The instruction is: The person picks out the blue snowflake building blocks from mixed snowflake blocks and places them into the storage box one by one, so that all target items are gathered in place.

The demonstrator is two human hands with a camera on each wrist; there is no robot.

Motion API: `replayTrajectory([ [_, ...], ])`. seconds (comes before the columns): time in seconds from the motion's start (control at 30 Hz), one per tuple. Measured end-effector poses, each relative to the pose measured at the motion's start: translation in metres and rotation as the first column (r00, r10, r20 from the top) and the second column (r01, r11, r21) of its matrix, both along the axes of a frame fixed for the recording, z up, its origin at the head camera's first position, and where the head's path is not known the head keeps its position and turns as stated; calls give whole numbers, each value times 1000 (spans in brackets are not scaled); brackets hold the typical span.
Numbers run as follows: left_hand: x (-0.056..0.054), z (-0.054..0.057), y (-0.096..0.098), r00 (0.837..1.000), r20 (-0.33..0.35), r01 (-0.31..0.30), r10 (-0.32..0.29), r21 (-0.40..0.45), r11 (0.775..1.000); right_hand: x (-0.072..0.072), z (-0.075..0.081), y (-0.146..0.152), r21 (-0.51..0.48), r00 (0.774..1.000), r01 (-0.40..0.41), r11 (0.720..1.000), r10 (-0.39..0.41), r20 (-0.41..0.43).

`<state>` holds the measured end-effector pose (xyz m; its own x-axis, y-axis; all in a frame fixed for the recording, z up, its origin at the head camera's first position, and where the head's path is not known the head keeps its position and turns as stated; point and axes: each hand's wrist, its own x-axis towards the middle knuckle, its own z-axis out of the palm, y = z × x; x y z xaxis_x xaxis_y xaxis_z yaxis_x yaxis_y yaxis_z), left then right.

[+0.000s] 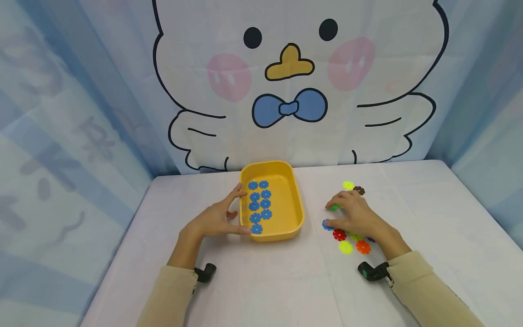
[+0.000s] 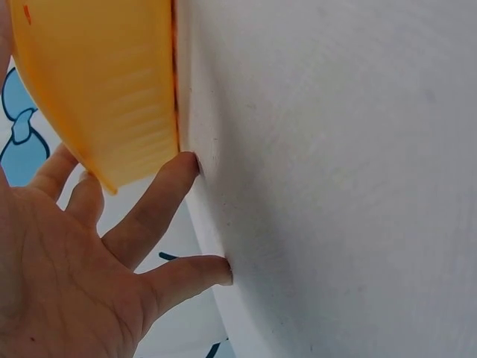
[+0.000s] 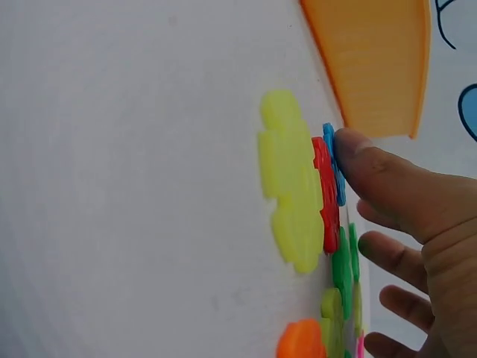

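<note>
A yellow tray (image 1: 292, 200) holds blue flower-shaped discs (image 1: 265, 204) in two columns along its left side. My left hand (image 1: 218, 217) rests against the tray's left wall with its fingers spread; in the left wrist view the fingers (image 2: 153, 212) are extended beside the tray (image 2: 112, 89). To the right, my right hand (image 1: 355, 212) hovers low over loose flower discs. Its thumb touches a blue disc (image 3: 334, 160), its other fingers apart from the thumb. Near it lie a red disc (image 1: 339, 235), a yellow disc (image 1: 345, 247) and an orange disc (image 1: 363, 247). The hand partly hides green ones.
Beyond the right hand lie a yellow-green disc (image 1: 348, 185) and a brown disc (image 1: 359, 190). A white cloth covers the table (image 1: 282, 286). Behind it hangs a curtain (image 1: 290, 145) with a cartoon print. Each wrist carries a black device (image 1: 372, 271).
</note>
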<state>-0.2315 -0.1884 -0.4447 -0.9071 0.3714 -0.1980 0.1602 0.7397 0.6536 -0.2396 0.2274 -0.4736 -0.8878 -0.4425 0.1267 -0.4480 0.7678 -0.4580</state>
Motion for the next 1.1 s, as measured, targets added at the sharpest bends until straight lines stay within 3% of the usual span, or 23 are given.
replayTrajectory([
  [0.43,-1,1,1,1000,5,-3,3,3,1000,1,0,-1,-40,999,-34,999,35,22],
  [0.8,-3,3,2,1000,-7,-1,1,-6,1000,2,5,-3,-10,995,-30,1000,30,98],
  [1.1,-1,2,2,1000,4,4,-4,3,1000,8,6,-8,-2,994,-97,995,97,48],
])
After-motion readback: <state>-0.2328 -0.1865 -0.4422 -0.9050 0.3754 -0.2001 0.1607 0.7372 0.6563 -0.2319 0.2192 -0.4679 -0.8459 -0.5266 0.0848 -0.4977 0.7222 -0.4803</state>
